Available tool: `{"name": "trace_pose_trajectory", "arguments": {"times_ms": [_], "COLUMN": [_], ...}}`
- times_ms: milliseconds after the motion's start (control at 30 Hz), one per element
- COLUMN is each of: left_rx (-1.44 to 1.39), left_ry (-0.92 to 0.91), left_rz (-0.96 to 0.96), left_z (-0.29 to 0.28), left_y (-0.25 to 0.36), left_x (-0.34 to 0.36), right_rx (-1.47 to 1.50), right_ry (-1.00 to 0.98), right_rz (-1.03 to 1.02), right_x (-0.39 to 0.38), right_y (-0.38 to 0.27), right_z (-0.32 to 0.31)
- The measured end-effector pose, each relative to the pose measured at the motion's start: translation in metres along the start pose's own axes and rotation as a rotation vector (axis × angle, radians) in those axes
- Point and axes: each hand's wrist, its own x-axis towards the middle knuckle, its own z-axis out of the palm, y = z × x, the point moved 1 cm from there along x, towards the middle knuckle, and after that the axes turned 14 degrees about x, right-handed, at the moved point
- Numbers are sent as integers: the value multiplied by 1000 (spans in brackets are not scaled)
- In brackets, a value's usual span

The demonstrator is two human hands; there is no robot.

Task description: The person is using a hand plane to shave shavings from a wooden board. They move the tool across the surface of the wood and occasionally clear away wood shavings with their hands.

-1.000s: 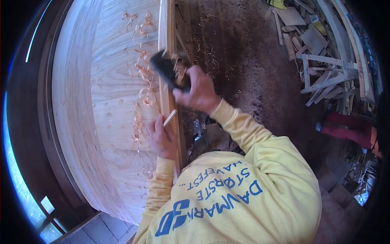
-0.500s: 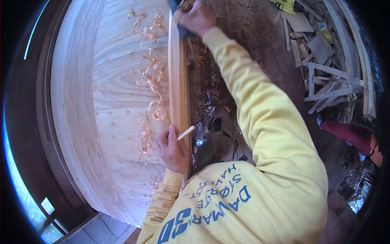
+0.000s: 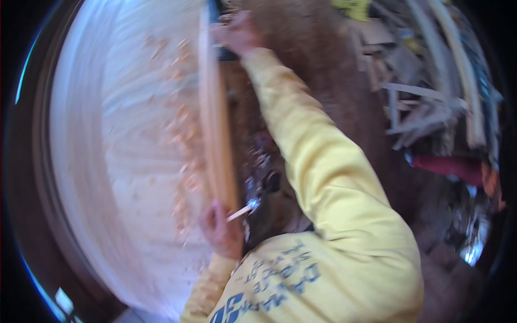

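Hand plane (image 3: 227,54) sits far along the bench's (image 3: 137,129) right edge; I see my right hand (image 3: 242,35) with fingers wrapped around it, and my left hand (image 3: 223,231), nearer along that edge, pinching a pale stick (image 3: 239,213) between its fingers.

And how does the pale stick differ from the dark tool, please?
The pale stick is slim; the dark tool is bulkier. The stick is far from the picture's upper edge; the tool is cut off by it. Both are held: the stick by the left hand, the tool by the right hand.
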Motion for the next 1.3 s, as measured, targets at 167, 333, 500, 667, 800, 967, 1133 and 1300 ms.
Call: {"name": "trace_pose_trajectory", "arguments": {"times_ms": [167, 333, 500, 667, 800, 967, 1133, 1300], "left_rx": [235, 314, 233, 210, 231, 253, 246, 229], "left_ry": [-63, -60, -110, -82, -97, -137, -152, -129], "left_rz": [80, 29, 55, 44, 48, 44, 69, 90], "left_z": [-2, -7, -3, -6, -6, -10, -7, -10], "left_y": [-17, -24, -3, -2, -10, -13, -14, -12], "left_x": [-10, -36, -17, -17, -19, -24, -24, -24], "right_rx": [-185, 42, -168, -27, -159, 7, -162, 54], "right_ry": [291, -135, 25, 16, 140, -101, 32, -47], "right_rz": [-456, -363, -405, 34, -455, -364, -301, -36], "right_x": [-43, -299, -218, 26, -53, -304, -192, 21], "right_y": [24, 25, 7, -18, 11, 16, 1, -31], "right_z": [50, 25, 7, 11, 38, 13, 26, 18]}}
